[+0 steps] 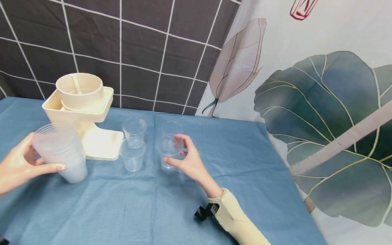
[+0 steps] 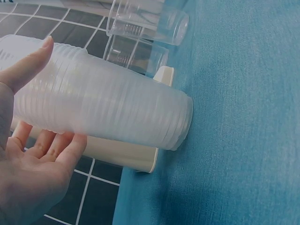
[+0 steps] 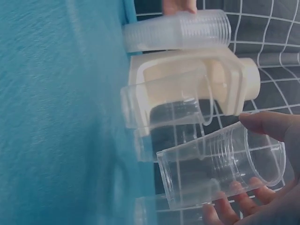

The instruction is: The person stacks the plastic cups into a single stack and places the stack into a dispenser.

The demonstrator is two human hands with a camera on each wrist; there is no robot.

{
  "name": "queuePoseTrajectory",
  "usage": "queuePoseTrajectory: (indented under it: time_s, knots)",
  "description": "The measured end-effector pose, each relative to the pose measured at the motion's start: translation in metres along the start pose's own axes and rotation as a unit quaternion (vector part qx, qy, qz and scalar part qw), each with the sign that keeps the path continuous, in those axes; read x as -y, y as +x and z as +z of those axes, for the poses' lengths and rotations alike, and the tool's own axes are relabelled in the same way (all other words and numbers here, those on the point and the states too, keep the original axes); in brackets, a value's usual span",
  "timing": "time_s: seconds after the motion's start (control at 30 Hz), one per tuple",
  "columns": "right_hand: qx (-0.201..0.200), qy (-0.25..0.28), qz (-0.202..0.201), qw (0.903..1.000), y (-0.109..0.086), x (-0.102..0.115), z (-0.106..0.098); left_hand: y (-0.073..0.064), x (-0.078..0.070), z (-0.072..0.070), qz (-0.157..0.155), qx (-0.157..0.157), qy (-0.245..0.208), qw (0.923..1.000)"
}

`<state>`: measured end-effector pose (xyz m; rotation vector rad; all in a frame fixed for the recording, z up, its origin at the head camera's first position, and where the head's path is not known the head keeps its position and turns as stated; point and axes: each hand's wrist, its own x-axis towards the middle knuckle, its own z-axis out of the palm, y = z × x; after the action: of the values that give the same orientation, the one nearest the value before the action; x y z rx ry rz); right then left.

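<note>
My left hand [image 1: 25,162] holds a tall stack of nested translucent plastic cups [image 1: 60,153], tilted with its base toward the cloth. In the left wrist view the thumb lies on one side of the stack [image 2: 108,93] and the fingers on the other. Between thumb and fingers, my right hand [image 1: 190,161] grips a single clear plastic cup [image 3: 201,164] near its rim. Just behind it stands another clear cup [image 1: 172,127]. To their left two more clear cups, a front one [image 1: 134,158] and a rear one [image 1: 134,128], stand one before the other.
A cream plastic stand [image 1: 101,145] with a raised tray and a round divided holder [image 1: 80,93] is at the back left, right behind the stack. Blue cloth [image 1: 116,215] covers the table. A dark grid-patterned curtain [image 1: 143,48] hangs behind.
</note>
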<state>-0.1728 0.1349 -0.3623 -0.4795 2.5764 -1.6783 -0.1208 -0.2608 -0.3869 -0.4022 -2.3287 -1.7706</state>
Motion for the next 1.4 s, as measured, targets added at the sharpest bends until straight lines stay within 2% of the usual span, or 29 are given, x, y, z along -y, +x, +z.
queuePoseTrajectory:
  time_s: [0.17, 0.37, 0.8, 1.07, 1.27, 1.4]
  knots:
    - [-0.004, 0.008, -0.012, 0.9999, 0.001, 0.01, -0.003, 0.001, -0.001, 0.0, -0.002, 0.0, 0.016, 0.9999]
    - [-0.01, -0.001, -0.02, 0.9997, 0.004, 0.019, -0.003, 0.001, 0.0, 0.0, 0.002, 0.0, -0.003, 1.0]
    - [-0.003, 0.004, -0.05, 0.9987, 0.009, 0.041, 0.003, 0.003, 0.004, -0.001, -0.012, -0.009, 0.05, 0.9986]
    - [0.01, 0.023, -0.079, 0.9966, 0.012, 0.055, 0.012, 0.002, 0.0, 0.0, -0.004, -0.004, 0.022, 0.9997]
    - [0.016, 0.038, -0.1, 0.9941, 0.012, 0.064, 0.02, 0.001, -0.002, -0.001, -0.009, -0.003, 0.031, 0.9995]
    - [0.016, 0.036, -0.119, 0.9921, 0.013, 0.07, 0.024, 0.0, 0.0, -0.001, -0.005, -0.001, 0.014, 0.9999]
